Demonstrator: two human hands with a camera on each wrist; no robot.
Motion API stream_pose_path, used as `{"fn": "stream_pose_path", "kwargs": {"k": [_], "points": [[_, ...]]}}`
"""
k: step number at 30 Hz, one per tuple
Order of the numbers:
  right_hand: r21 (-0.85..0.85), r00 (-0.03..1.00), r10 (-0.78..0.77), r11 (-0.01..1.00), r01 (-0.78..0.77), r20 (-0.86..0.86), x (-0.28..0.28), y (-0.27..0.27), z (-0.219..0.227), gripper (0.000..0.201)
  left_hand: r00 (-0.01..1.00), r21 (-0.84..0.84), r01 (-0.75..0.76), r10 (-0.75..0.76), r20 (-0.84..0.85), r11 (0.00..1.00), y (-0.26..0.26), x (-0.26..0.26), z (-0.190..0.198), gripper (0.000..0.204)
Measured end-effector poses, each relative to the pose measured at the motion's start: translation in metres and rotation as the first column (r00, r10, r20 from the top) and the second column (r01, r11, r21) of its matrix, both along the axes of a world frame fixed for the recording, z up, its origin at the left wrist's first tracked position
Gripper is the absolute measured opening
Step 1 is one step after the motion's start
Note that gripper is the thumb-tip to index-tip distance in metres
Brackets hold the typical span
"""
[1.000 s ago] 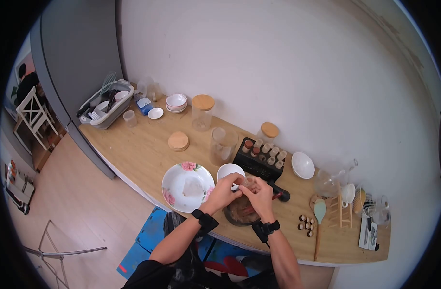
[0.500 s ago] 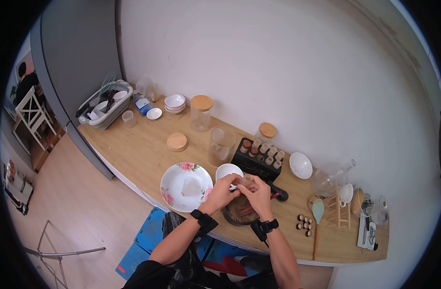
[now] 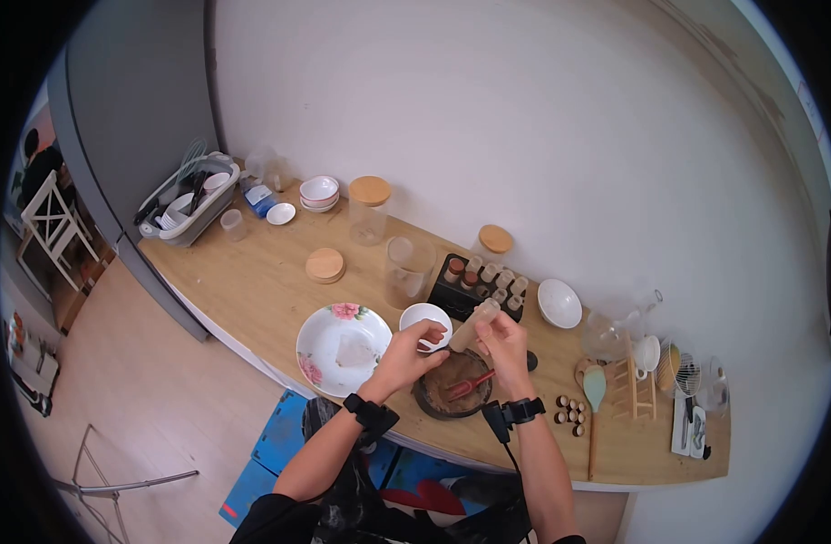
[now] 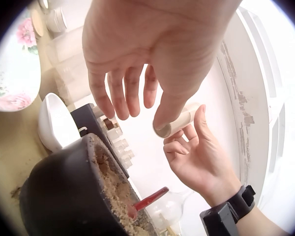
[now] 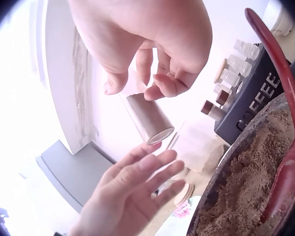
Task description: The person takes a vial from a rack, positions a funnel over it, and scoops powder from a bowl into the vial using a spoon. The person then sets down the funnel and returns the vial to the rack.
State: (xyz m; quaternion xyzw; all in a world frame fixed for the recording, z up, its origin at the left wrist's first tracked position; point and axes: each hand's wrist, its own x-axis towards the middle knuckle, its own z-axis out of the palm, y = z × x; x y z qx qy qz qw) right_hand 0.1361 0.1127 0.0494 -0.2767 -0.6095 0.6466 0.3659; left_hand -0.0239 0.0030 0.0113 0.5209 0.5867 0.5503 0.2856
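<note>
My right hand (image 3: 495,331) pinches a small clear vial (image 3: 474,324) of brown powder, tilted above a dark bowl (image 3: 426,399) of brown powder with a red spoon (image 3: 471,384) in it. In the right wrist view the right hand (image 5: 150,81) holds the vial (image 5: 147,118) by its upper end, open mouth pointing down-right. My left hand (image 3: 429,337) is open just beside the vial's lower end. In the left wrist view the left hand (image 4: 137,98) has spread fingers, its thumb at the vial's (image 4: 179,120) mouth.
A flowered plate (image 3: 320,349) and a white bowl (image 3: 424,317) lie left of the dark bowl. A black rack (image 3: 447,295) of vials stands behind. Glass jars (image 3: 406,267), a wooden lid (image 3: 325,265), corks (image 3: 569,415), a spatula (image 3: 597,399) and a dish drainer (image 3: 184,204) share the counter.
The right hand has lifted the vial up and back from over the bowl. The left hand has come off it and opened. The red spoon now shows in the bowl.
</note>
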Motion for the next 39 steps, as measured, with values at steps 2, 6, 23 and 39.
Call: {"fn": "stream_pose_path", "kwargs": {"k": [2,6,23,39], "points": [[0.005,1.000,0.018,1.000,-0.018,-0.013,-0.003,-0.002,-0.006,0.027,0.999,0.053,0.027,-0.028,0.027,0.998,0.001,0.003,0.010,0.037],[0.211,0.997,0.066,0.975,-0.071,0.032,-0.008,-0.015,-0.013,0.035,0.999,0.063,0.024,-0.022,-0.034,0.998,0.010,0.005,0.005,0.037],[0.005,0.996,-0.086,0.996,0.087,-0.021,0.045,-0.038,-0.016,0.031,0.813,0.192,-0.280,0.339,-0.474,0.941,0.060,-0.103,0.070,0.033],[-0.062,0.985,-0.122,0.991,0.115,-0.121,0.071,-0.042,-0.025,0.029,0.046,0.079,-0.026,0.081,-0.996,0.996,0.127,-0.130,0.047,0.013]]}}
